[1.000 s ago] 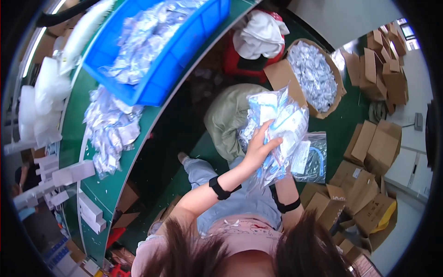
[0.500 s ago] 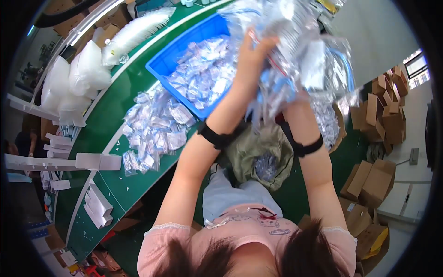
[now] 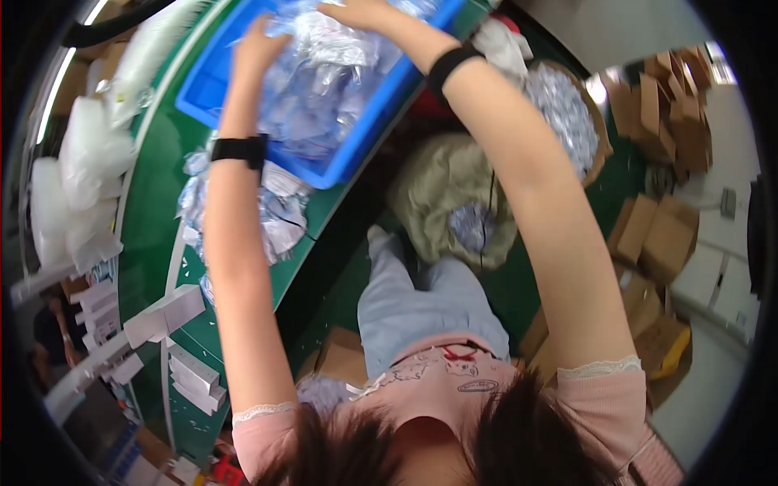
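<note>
Both my hands are over the blue plastic bin (image 3: 331,172) at the top of the view, which is full of small clear plastic bags (image 3: 312,113). On its left side, my left hand (image 3: 261,44) has thumb and fingers spread apart at the edge of the bags. My right hand (image 3: 356,13) reaches in from the right with fingers stretched out above the heap, partly cut off by the upper edge. Between them lies a shiny bundle of clear bags (image 3: 336,44). Motion softens the finger outlines, and some fingertips are hidden.
A loose pile of bagged items (image 3: 284,215) lies on the green table (image 3: 150,202) beside the bin. White boxes (image 3: 166,316) and bubble-wrap bundles (image 3: 85,162) line the left. An olive sack (image 3: 429,182) and a carton of bags (image 3: 563,113) stand on the right. Cardboard boxes (image 3: 652,235) sit farther right.
Both hands moved left with the large bundle of clear bags, from beside the bin to over it. The bundle now rests in the bin and my fingers have spread. The view has turned slightly.
</note>
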Motion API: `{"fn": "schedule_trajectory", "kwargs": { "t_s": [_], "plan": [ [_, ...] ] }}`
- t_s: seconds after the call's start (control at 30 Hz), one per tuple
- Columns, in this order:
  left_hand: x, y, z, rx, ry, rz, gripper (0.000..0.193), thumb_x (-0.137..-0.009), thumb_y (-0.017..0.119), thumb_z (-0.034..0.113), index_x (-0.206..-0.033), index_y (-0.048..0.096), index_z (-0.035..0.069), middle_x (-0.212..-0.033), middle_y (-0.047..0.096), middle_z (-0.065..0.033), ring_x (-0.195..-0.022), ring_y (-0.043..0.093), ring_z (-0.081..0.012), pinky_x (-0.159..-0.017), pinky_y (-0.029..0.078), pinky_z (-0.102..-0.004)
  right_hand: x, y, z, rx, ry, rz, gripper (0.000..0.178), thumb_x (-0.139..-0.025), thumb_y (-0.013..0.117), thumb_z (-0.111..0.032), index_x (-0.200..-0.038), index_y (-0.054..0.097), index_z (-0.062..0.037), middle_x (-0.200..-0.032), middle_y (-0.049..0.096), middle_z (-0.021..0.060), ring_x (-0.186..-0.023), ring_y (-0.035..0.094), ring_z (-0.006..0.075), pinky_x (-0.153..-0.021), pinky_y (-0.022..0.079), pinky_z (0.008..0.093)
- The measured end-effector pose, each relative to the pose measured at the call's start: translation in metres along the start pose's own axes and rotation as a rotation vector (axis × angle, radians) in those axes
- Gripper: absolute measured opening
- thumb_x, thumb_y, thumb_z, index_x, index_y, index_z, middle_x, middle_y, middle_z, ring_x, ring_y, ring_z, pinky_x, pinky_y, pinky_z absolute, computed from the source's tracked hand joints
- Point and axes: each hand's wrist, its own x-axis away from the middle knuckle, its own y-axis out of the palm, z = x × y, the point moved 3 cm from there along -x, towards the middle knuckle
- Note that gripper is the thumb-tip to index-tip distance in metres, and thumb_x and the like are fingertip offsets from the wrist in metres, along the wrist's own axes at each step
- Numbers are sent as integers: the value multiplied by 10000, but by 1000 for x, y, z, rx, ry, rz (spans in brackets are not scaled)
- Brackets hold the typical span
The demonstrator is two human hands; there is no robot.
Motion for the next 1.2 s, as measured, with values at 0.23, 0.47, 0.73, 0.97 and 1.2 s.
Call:
{"fn": "schedule_trajectory", "kwargs": {
  "t_s": [0.23, 0.47, 0.73, 0.97, 1.2],
  "plan": [
    [51, -90, 56, -439, 26, -4, 536, -722, 584, 400, -1146, 502, 83, -1105, 508, -217, -1031, 485, -340, -854, 395, -385, 170, -79, 6, -421, -511, 620, 328, -733, 560, -111, -1041, 512, -10, -1024, 520, 190, -963, 490, 354, -805, 402, 354],
    [213, -71, 155, 193, 47, -378, 462, -700, 641, 146, -1108, 489, -9, -1121, 512, -153, -1068, 477, -271, -910, 347, -333, 464, 101, 266, -192, 831, 750, 496, -729, 586, -93, -1159, 391, 58, -1106, 493, 154, -1011, 500, 263, -886, 379, 330],
    [373, 5, 206, 92, -5, -1158, 521, -731, 621, 265, -1168, 444, 42, -1129, 478, -189, -1037, 464, -347, -878, 382, -383, 640, 323, 341, -1410, 1750, 322, 525, -715, 631, -362, -1109, 424, -84, -1065, 508, 61, -982, 480, 253, -764, 393, 528],
    [419, -37, 245, -69, -53, -1066, 547, -761, 581, 341, -1208, 410, 75, -1169, 442, -202, -1050, 455, -346, -875, 382, -386, 514, 298, 368, -1766, 1542, 697, 124, -775, 534, -211, -817, 505, -98, -776, 509, 26, -714, 492, 190, -647, 435, 388],
    [464, -120, 262, 19, -187, -783, 544, -776, 568, 342, -1217, 401, 70, -1184, 429, -207, -1060, 447, -342, -881, 377, -375, 432, 213, 297, -1017, 784, 67, 108, -707, 534, -72, -809, 558, -44, -648, 524, 29, -581, 510, 128, -495, 418, 271]
  ]
}}
